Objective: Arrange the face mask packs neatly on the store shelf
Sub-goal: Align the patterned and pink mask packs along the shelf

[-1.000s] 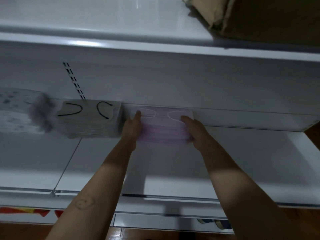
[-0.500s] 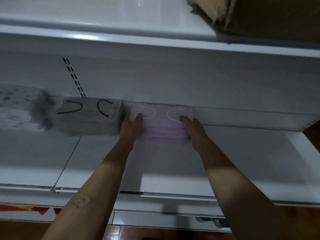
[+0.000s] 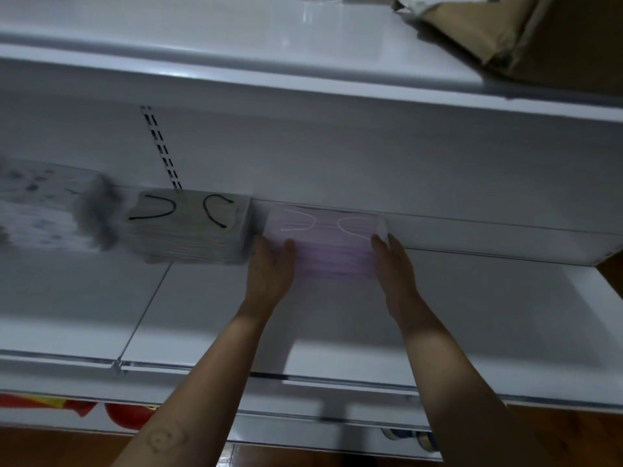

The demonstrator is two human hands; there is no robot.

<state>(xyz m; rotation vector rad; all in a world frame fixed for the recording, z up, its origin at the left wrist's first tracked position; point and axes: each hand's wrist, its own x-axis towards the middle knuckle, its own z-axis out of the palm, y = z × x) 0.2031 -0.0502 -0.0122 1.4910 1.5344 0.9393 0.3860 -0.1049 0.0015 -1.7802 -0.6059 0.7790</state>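
Note:
A pink face mask pack (image 3: pixel 328 244) lies flat at the back of the white shelf (image 3: pixel 472 315), against the rear wall. My left hand (image 3: pixel 269 267) presses its left side with straight fingers, the thumb resting on the pack's front corner. My right hand (image 3: pixel 394 261) lies with straight fingers against its right side. Just to the left sits a grey mask pack (image 3: pixel 192 230) with black ear loops, almost touching the pink one. Further left is a white patterned pack (image 3: pixel 37 210).
A dark grey fuzzy blur (image 3: pixel 97 210) sits between the grey and patterned packs. A brown cardboard box (image 3: pixel 539 38) stands on the shelf above at the right. Red items (image 3: pixel 128 414) show on the level below.
Both hands have slid a little back toward me along the pink pack's sides. The pack itself stays against the rear wall.

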